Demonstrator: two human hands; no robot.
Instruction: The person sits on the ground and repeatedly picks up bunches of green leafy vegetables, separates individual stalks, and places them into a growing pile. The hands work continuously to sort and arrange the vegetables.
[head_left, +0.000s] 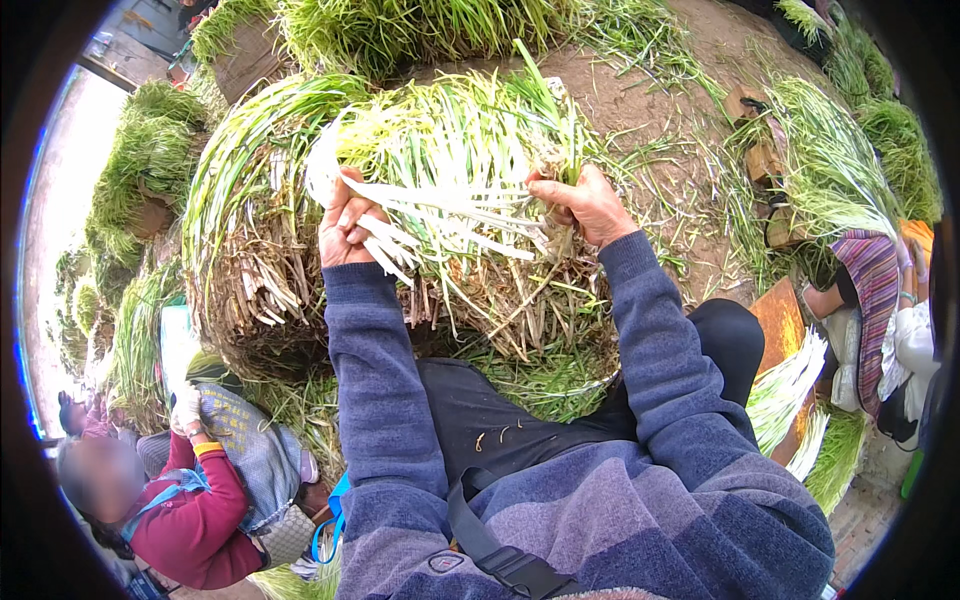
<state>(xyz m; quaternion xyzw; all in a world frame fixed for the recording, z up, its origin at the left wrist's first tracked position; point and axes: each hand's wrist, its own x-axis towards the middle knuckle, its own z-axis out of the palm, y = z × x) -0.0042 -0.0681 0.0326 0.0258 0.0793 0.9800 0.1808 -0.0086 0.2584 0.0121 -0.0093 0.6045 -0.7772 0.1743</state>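
Observation:
My left hand (346, 221) is closed around a small bunch of pale leek-like stalks (442, 199), perhaps garlic chives. Their white ends fan out towards the right. Opposite it, my right hand (589, 202) pinches a tuft of green leaves and brownish, dry matter (553, 161) between thumb and fingers. Some white stalk tips reach close to that thumb; whether they touch it I cannot tell. Beneath both hands lies a large heap of the same plants (435, 120), green tops away from me and soil-covered stalk ends (277, 292) towards me.
Loose leaves litter the earthen floor (645, 112). To the left sits a person in a red top (191, 517) with white gloves. At right, white stalks (787, 390) rest on a rusty sheet (776, 319), near another person's striped cloth (862, 300). More green bundles (832, 165) lie beyond wooden blocks (763, 161).

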